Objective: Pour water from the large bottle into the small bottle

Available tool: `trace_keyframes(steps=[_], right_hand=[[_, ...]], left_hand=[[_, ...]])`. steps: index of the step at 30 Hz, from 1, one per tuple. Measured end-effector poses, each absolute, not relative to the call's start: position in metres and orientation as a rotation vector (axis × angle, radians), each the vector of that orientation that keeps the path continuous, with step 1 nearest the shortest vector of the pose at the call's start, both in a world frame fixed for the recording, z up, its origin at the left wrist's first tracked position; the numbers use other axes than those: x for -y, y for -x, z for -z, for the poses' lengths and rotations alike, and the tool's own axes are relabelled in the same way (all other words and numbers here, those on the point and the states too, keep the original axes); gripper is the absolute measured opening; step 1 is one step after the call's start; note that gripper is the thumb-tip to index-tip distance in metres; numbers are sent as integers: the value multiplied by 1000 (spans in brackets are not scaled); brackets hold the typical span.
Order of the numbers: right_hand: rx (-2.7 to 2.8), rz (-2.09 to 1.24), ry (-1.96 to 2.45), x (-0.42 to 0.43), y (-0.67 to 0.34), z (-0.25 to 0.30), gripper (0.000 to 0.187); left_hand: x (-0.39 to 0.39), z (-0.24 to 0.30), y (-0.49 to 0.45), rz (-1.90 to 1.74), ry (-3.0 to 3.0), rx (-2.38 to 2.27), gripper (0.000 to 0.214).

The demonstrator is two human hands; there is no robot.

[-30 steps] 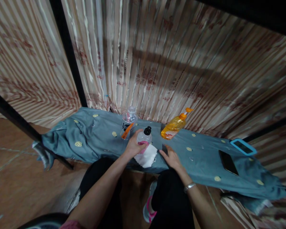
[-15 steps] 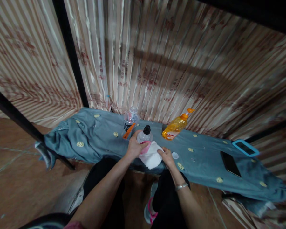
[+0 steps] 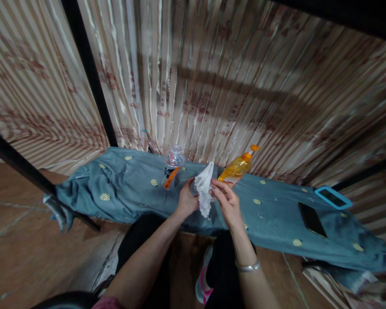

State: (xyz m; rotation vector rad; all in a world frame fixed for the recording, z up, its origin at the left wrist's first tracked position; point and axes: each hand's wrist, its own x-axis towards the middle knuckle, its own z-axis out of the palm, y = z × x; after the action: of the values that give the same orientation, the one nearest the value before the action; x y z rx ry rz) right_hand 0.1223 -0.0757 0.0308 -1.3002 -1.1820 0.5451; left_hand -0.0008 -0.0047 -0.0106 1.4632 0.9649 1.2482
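Observation:
My left hand [image 3: 187, 201] is closed around a small clear bottle [image 3: 193, 187] with a pink label, held over the blue-grey cloth [image 3: 270, 212] on a narrow table. The bottle is mostly hidden behind a white tissue [image 3: 204, 189]. My right hand [image 3: 227, 199] pinches that tissue and holds it up against the bottle. A metal bangle sits on my right wrist.
An orange pump bottle [image 3: 237, 168] lies just behind my right hand. A clear jar [image 3: 173, 165] with an orange item stands behind my left hand. A dark phone [image 3: 311, 219] and a blue-framed device [image 3: 333, 197] lie at the right. Striped curtains hang behind; a black post [image 3: 89, 77] stands at left.
My right hand moved from flat on the cloth to the tissue, then lifted it off the table and up against the bottle. My left hand kept hold of the bottle.

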Motion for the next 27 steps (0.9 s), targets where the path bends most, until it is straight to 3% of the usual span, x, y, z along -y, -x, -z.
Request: trace_keyframes(steps=[6,10,19,27], right_hand=[[1257,-341,1465,58,-108,-41,57],[1311,-423,1503,36,-100,-38,46],[1326,-483,1427,41,-101,-24,49],[1255,-524,1371,50,-105,-1,52]], left_hand=[[10,6,2,-1195,-1499,-955,49],[14,3,3,-1169,-1512,-1007,48],[18,-1,6,-1139,-1582,-934,52],[16,2,8,-1167,-1565,-899,74]])
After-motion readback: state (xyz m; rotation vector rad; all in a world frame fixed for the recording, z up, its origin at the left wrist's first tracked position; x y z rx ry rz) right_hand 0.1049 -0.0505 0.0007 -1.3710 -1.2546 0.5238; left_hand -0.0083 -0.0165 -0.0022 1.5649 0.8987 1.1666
